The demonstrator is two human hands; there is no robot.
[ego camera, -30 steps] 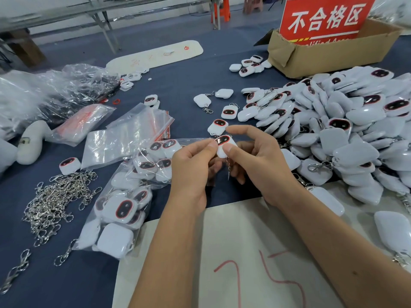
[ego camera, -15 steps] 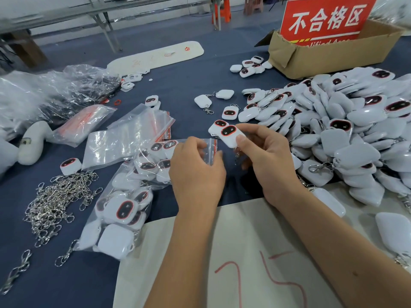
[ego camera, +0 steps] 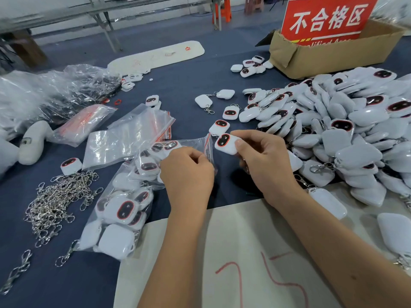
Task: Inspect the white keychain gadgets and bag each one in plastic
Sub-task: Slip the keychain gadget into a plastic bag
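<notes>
While right hand (ego camera: 264, 165) pinches gadget (ego camera: 225, 143), red sign (ego camera: 327, 18) "不合格区"

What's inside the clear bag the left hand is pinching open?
The clear bag holds several white gadgets, some showing dark faces. The left hand covers part of its mouth; an exact count can't be made.

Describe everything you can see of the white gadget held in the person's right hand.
The held gadget is a small rounded white block of glossy, plastic-looking material. Its upper face carries a dark oval window ringed in red. It is tilted and held above the blue table, pinched in the grip of the right hand, the thumb on its near edge, beside a clear plastic bag.
</notes>
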